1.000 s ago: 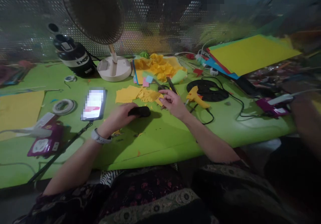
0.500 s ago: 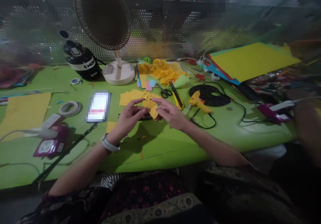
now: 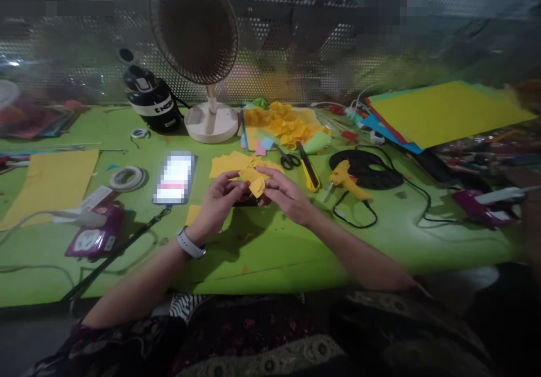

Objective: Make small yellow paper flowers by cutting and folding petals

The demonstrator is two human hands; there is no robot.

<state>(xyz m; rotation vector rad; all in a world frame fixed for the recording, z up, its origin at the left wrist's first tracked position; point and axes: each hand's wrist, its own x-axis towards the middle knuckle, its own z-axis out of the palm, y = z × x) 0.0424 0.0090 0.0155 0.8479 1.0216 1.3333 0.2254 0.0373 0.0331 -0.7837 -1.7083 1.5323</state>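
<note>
Between my two hands is a yellow paper flower point(image 3: 256, 183) with folded petals, held just above the green table. My left hand point(image 3: 223, 196) pinches its left side between thumb and fingers. On the other side, my right hand point(image 3: 288, 196) has its fingertips closed on the flower's right petals. Cut yellow paper pieces point(image 3: 224, 164) lie right behind the hands. A dark object under the flower is mostly hidden by the fingers. Black scissors point(image 3: 289, 160) and a yellow box cutter point(image 3: 310, 171) rest beyond my right hand.
A yellow glue gun point(image 3: 349, 180) lies beside a black round tray point(image 3: 376, 175) on the right. Yellow paper flowers point(image 3: 283, 123) are heaped at the back. To the left are a phone point(image 3: 174, 178), a tape roll point(image 3: 127, 178), a purple power strip point(image 3: 98, 230) and a fan point(image 3: 211, 122).
The view has shifted, so everything on the table appears farther right. My right fingers have closed in slightly on the flower, and its petals show at a slightly different angle.
</note>
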